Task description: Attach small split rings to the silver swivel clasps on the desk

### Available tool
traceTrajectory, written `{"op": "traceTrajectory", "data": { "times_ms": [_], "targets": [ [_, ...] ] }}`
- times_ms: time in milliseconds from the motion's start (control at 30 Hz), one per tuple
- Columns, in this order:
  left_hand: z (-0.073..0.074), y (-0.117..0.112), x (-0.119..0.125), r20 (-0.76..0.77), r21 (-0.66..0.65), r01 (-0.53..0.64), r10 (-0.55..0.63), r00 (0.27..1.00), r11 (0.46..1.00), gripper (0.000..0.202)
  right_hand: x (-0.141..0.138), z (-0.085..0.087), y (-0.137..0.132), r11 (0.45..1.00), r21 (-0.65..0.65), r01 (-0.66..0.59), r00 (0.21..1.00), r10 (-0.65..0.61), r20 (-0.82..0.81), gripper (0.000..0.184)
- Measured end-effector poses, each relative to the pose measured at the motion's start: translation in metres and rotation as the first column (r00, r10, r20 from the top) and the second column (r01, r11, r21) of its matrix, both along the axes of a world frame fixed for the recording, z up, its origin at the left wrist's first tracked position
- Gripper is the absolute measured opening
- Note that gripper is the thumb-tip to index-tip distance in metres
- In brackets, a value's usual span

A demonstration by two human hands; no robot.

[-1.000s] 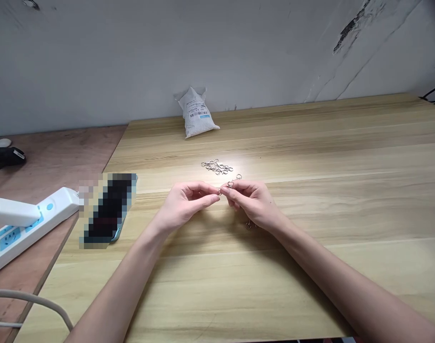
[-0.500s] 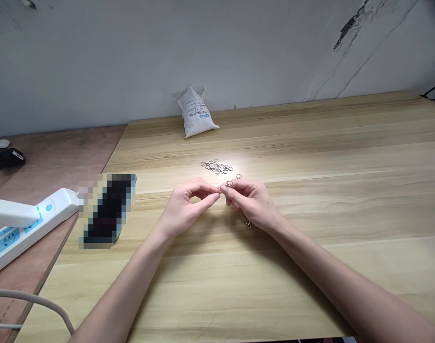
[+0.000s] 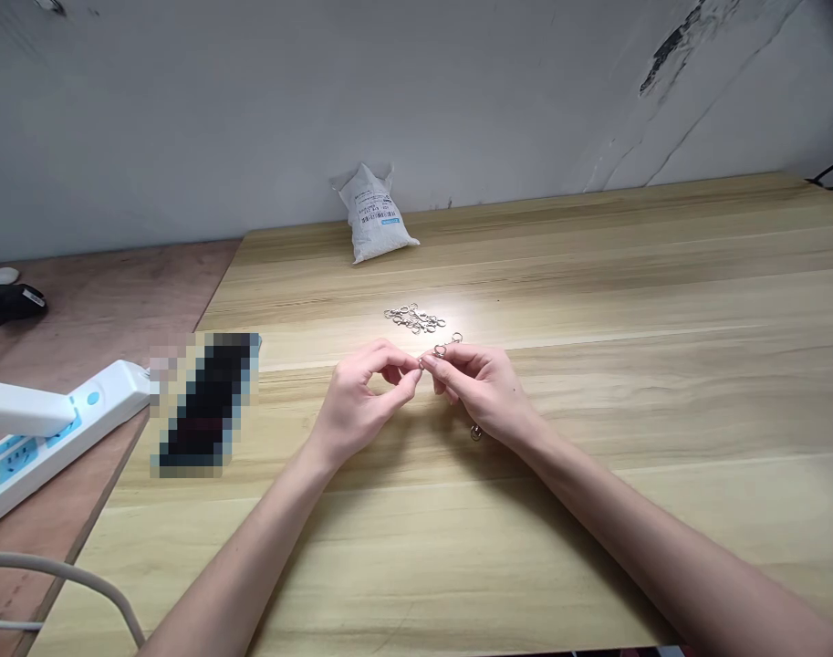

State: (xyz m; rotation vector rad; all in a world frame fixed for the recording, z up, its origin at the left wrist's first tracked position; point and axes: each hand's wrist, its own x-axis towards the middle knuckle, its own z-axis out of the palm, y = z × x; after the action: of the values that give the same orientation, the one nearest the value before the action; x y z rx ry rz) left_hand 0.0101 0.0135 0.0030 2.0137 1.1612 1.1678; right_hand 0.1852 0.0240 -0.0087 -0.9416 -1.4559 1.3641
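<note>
a white power strip [image 3: 60,420] with blue sockets sits far left, then a pixelated block [image 3: 207,406] (blurred past knowing) on the counter [image 3: 525,274]. the left hand [image 3: 365,401] has thumb and forefinger closed together at the end of a small string of metal rings [image 3: 441,349], too tiny to tell if clamped. the right hand [image 3: 484,392] grips it pinched tight; one ring [image 3: 475,432] shows below that palm, its link hidden. beyond lies a loose heap of rings [image 3: 414,318], and a white bag [image 3: 373,215] shows a barcode, its small print unreadable.

Left hand [image 3: 365,406], right hand [image 3: 484,392] pinch small ring [image 3: 441,350], apparently; loose rings [image 3: 414,318] beyond
</note>
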Motion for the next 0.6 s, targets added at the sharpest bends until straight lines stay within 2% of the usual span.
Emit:
{"op": "traceTrajectory", "data": {
  "times_ms": [233, 400, 500, 600],
  "targets": [
    [-0.002, -0.003, 0.004, -0.084, 0.012, -0.062, 0.063, 0.994, 0.998, 0.008, -0.002, 0.000, -0.001, 1.000, 0.013, 0.011, 0.999, -0.011, 0.041, 0.039],
    [-0.004, -0.002, 0.001, -0.202, 0.049, -0.081, 0.089, 0.975, 0.996, 0.007, 0.004, 0.002, 0.000, 0.991, 0.127, 0.031, 0.983, -0.053, 0.176, 0.028],
    [-0.005, -0.001, 0.000, -0.268, 0.080, -0.084, 0.103, 0.958, 0.993, 0.008, 0.007, -0.003, 0.003, 0.981, 0.191, 0.042, 0.971, -0.085, 0.225, 0.028],
    [-0.005, -0.001, -0.001, -0.325, 0.118, -0.090, 0.123, 0.938, 0.989, 0.007, 0.008, -0.010, 0.006, 0.979, 0.197, 0.045, 0.964, -0.095, 0.249, 0.024]
  ]
}}
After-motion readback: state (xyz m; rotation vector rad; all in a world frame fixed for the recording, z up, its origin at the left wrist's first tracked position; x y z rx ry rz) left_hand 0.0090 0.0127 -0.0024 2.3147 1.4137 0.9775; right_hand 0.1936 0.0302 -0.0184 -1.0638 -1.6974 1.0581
